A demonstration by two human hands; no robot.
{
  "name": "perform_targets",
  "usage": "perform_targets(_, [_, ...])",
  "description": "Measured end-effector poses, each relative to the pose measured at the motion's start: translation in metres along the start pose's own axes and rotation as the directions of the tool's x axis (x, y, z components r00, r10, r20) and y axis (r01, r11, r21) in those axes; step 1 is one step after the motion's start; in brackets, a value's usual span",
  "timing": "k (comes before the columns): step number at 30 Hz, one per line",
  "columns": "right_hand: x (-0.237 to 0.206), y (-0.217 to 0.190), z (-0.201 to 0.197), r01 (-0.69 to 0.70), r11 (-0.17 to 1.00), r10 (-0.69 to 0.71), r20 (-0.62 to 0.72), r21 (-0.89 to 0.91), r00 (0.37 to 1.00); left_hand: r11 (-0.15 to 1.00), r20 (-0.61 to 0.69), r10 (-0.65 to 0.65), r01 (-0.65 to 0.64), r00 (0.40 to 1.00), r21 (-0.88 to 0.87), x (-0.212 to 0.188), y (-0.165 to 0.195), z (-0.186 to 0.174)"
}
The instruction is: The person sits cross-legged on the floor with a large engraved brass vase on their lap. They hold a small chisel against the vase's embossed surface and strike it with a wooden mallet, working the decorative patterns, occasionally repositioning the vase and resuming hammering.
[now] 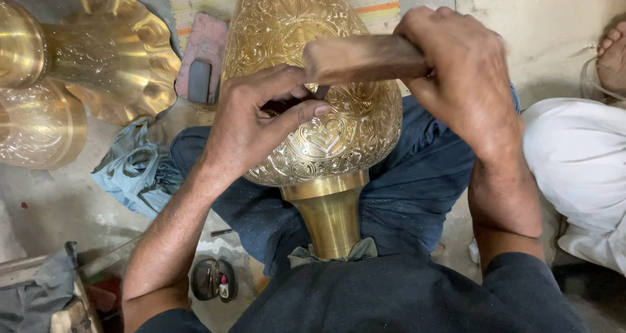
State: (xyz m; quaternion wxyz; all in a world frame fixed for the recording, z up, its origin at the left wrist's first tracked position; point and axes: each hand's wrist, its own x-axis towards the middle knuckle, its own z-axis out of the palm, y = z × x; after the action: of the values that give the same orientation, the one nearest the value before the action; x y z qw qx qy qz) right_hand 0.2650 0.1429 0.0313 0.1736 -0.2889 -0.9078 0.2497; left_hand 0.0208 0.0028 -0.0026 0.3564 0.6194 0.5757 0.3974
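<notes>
Brass engraved vase (306, 131) lies braced across my lap, neck at 6 o'clock; left hand (251, 121) pinches a small punch (321, 91) against it, right hand (456, 78) clenched round wooden mallet (362, 58).

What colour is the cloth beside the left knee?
Light blue cloth, crumpled, head view.

Golden floral-embossed brass vase (326, 137)
</notes>
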Motion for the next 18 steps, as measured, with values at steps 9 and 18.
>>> perform_targets(9, [0.0,-0.004,-0.001,-0.125,0.971,0.115,0.061,0.205,0.992,0.999,0.009,-0.036,0.036,0.999,-0.002,0.0,-0.001,0.0])
perform_targets(18, [0.002,-0.01,-0.002,-0.002,0.995,0.002,0.004,-0.102,1.0,1.0,0.002,-0.002,0.002,1.0,0.004,-0.001,-0.001,-0.002])
